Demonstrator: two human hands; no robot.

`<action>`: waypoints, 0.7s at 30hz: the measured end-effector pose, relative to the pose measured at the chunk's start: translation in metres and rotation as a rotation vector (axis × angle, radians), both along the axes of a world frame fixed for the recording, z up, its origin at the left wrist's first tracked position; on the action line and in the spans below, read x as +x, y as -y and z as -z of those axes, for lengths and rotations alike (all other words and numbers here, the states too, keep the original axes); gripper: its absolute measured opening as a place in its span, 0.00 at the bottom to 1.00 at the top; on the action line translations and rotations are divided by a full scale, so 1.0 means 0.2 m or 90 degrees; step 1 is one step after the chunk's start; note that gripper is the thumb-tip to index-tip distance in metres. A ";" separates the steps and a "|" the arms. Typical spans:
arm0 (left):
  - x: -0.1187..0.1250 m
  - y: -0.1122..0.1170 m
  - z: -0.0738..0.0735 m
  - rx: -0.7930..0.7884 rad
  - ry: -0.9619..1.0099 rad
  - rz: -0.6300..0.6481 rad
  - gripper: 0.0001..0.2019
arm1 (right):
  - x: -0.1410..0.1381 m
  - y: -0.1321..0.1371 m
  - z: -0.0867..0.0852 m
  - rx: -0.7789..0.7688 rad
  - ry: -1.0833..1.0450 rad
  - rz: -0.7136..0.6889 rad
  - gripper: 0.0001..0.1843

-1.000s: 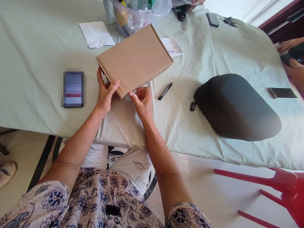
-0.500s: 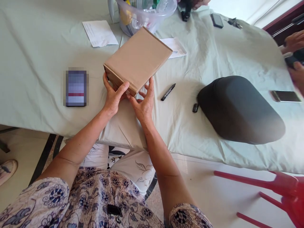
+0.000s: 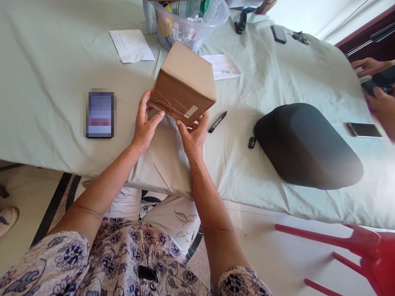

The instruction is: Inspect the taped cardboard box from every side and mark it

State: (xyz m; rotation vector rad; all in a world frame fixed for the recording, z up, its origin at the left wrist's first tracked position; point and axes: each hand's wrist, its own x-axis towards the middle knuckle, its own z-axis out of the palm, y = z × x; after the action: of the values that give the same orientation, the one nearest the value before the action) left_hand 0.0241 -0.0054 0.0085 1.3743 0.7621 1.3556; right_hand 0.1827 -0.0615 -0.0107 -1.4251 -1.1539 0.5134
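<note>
A brown cardboard box (image 3: 185, 82) is tipped up on the pale green tablecloth (image 3: 55, 74), its near end raised toward me and showing creases and a small white sticker. My left hand (image 3: 144, 123) grips the box's lower left corner, thumb on the near face. Under the right lower edge, my right hand (image 3: 194, 133) holds the box with fingers spread up against it. A black marker (image 3: 217, 121) lies just right of my right hand.
A phone (image 3: 100, 114) lies left of the box. A dark grey pouch (image 3: 305, 144) sits to the right. A clear plastic tub (image 3: 188, 20) and papers (image 3: 132, 45) are behind. Another person's hands (image 3: 378, 90) work at the far right, near a second phone (image 3: 362, 129). A red stool (image 3: 354, 255) stands below the table.
The box was lying flat and slanted; both hands have tilted its near end up so it now stands steeply. My right hand shifted from the near edge to under the box.
</note>
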 end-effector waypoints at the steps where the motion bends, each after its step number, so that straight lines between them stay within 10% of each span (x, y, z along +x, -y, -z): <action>1: 0.00 0.01 -0.01 0.016 0.004 -0.005 0.41 | 0.00 0.00 -0.01 0.012 -0.009 0.005 0.48; 21: 0.06 0.07 -0.06 -0.104 0.044 -0.056 0.32 | 0.02 0.01 -0.05 0.061 -0.091 0.093 0.34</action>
State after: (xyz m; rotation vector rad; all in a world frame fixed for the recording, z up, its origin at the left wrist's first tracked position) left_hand 0.0367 -0.0196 0.0212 1.1715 0.8760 1.3708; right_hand 0.1870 -0.0640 0.0001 -1.3559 -0.9398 0.4435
